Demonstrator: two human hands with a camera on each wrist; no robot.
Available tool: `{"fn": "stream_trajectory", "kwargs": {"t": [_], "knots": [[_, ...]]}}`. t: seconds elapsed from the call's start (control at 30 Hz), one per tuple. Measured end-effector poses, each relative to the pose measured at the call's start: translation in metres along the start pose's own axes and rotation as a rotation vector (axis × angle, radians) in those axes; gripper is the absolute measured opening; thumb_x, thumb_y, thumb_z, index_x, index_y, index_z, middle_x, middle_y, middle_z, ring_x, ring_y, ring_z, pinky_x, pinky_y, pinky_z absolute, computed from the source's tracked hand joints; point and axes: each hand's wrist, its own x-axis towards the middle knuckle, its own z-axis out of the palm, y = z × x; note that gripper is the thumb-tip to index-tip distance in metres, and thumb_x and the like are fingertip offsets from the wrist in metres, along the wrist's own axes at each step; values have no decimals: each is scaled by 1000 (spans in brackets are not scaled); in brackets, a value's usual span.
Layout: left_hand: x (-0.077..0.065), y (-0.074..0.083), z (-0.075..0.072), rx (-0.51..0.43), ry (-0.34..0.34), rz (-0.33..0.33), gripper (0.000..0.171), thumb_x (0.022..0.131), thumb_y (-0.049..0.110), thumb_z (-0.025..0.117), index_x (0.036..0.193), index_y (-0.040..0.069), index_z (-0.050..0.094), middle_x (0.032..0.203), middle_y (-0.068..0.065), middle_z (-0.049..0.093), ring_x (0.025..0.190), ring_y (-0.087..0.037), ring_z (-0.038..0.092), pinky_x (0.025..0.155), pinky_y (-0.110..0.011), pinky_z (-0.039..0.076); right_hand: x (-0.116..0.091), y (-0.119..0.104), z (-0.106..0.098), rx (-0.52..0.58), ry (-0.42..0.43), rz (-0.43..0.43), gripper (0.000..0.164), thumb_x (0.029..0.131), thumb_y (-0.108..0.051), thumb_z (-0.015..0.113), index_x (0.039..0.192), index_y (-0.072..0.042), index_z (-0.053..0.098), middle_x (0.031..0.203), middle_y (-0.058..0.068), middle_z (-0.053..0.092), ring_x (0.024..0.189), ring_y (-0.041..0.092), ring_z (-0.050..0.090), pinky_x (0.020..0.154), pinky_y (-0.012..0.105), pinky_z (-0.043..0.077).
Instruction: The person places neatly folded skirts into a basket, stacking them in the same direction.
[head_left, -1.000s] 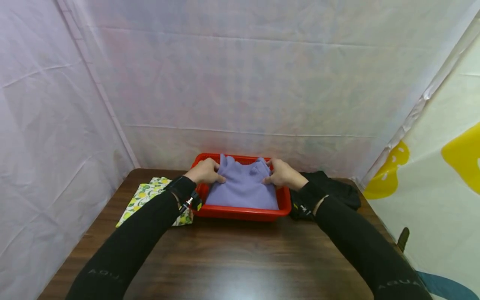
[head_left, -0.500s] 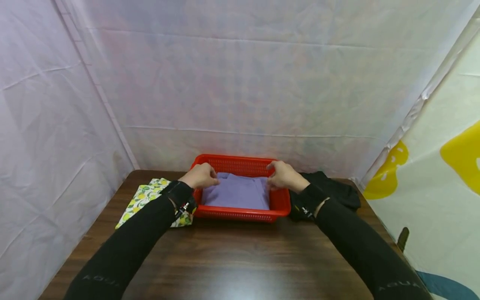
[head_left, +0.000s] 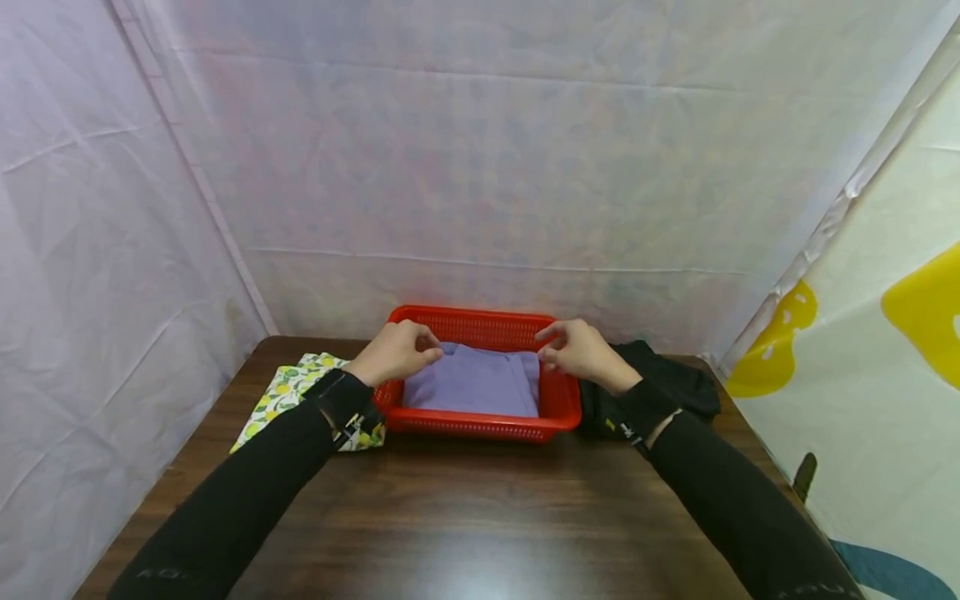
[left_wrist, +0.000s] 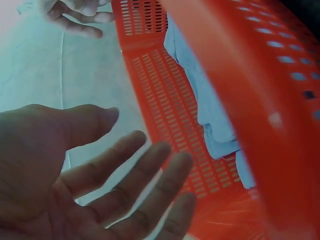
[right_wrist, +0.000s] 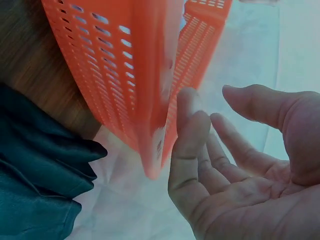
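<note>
A folded lavender cloth garment [head_left: 474, 383] lies flat inside a red plastic basket [head_left: 480, 428] with slotted walls. My left hand [head_left: 399, 353] hovers over the basket's left rim, holding nothing; the left wrist view shows its fingers [left_wrist: 135, 185] loosely spread and apart from the thumb. Over the right rim is my right hand [head_left: 579, 353], also without anything in it. In the right wrist view its fingers [right_wrist: 189, 160] bend gently, with a gap to the thumb. Both hands are away from the garment, which shows in the left wrist view as pale folded layers [left_wrist: 200, 95].
A folded cloth with a lemon print [head_left: 292, 396] lies left of the basket, partly under the left forearm. Black fabric [head_left: 667, 379] is heaped to the right. All rest on a brown wooden table [head_left: 465, 508], with a white curtain [head_left: 480, 183] behind.
Both hands have let go of the lavender garment, which has come down flat in the basket. Since then the left hand has moved slightly left and the right hand slightly right.
</note>
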Motion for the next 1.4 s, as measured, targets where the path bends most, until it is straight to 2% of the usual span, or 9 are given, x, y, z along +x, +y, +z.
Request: {"fn": "stream_trajectory", "kwargs": {"t": [0.17,0.4,0.53,0.67,0.8,0.97,1.07,1.2,1.4], "knots": [[-10,-5,3,13,42,66,28,112,31,80,127,9,88,123,-11,89,115,-30,82,105,-53,68,-10,5,-5,-16,49,-13,35,117,-18,72,150,-7,74,127,21,83,105,27,85,93,43,70],[-26,-8,9,-4,103,69,27,111,41,81,121,17,89,116,-4,89,96,-20,78,86,-42,69,-24,18,-8,4,114,-23,36,118,-19,71,151,-7,74,132,23,84,105,27,85,97,48,71],[-39,-6,11,-4,140,76,28,110,43,82,122,19,89,114,-2,88,92,-17,75,83,-39,67,-29,29,-7,-1,178,-34,34,118,-19,71,148,-4,75,130,22,84,105,30,85,93,47,71],[-50,-6,15,7,172,100,29,110,43,82,123,18,89,115,-4,88,96,-21,78,86,-42,70,-36,45,-8,-45,261,-52,30,118,-20,71,143,-4,78,127,21,85,109,34,84,93,50,69],[-62,-3,21,-3,178,147,31,108,41,84,126,16,88,121,-8,88,104,-28,82,90,-47,71,-43,69,-11,-133,301,-72,31,118,-21,70,142,-5,78,134,23,83,116,40,82,100,60,66],[-77,3,31,-21,168,183,34,105,42,86,130,18,86,127,-6,86,112,-30,82,97,-49,71,-51,103,-9,-273,277,-68,42,116,-24,73,149,1,72,144,32,74,128,52,74,109,70,60],[-83,9,38,-8,181,193,35,104,43,88,131,21,86,128,-4,85,113,-26,81,98,-47,71,-56,118,-6,-344,233,-42,52,117,-32,73,156,2,68,156,39,64,141,61,63,113,79,54],[-91,20,48,5,228,250,33,103,40,91,128,19,86,124,-4,84,108,-22,81,96,-44,71,-64,132,-1,-420,166,19,61,119,-48,67,163,-6,65,168,36,57,151,65,56,113,88,48],[-99,31,58,16,262,306,34,100,40,94,128,20,87,120,-1,84,101,-24,82,88,-36,69,-73,145,9,-452,141,43,65,118,-56,65,165,-12,65,170,32,58,150,67,54,108,88,41]]}}
